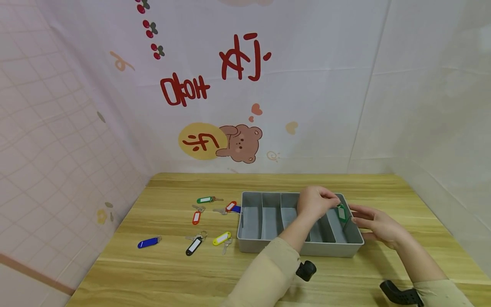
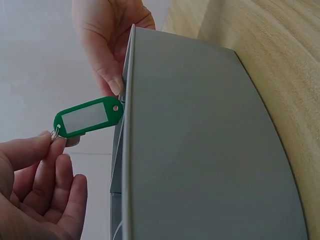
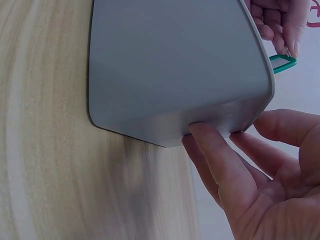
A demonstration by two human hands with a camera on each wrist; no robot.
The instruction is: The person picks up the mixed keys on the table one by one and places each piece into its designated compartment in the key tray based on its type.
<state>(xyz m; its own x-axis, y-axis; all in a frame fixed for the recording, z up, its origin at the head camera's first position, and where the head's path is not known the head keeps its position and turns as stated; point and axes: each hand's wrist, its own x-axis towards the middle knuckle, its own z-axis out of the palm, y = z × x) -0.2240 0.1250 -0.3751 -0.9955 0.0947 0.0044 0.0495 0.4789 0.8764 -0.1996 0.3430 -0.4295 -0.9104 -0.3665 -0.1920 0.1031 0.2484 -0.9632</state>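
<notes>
A grey divided tray (image 1: 301, 247) stands on the table, split by thin walls into several compartments. Over its rightmost compartment, my left hand (image 1: 316, 204) pinches the metal ring of a green key tag (image 2: 85, 118) between thumb and forefinger. The tag has a white label, and part of a key (image 2: 75, 140) shows behind it. At the tray's right end is my right hand (image 1: 377, 224). Its thumb lies at the rim and its fingers (image 3: 215, 155) touch the outer end wall, holding the tray there.
Left of the tray lie key tags: green (image 1: 206, 199), red (image 1: 196, 217), another red (image 1: 231, 206) beside a blue piece (image 1: 236, 209) at the tray's edge, yellow (image 1: 221, 238), black (image 1: 194, 246) and blue (image 1: 148, 242). A printed cloth (image 1: 307, 85) hangs behind the table.
</notes>
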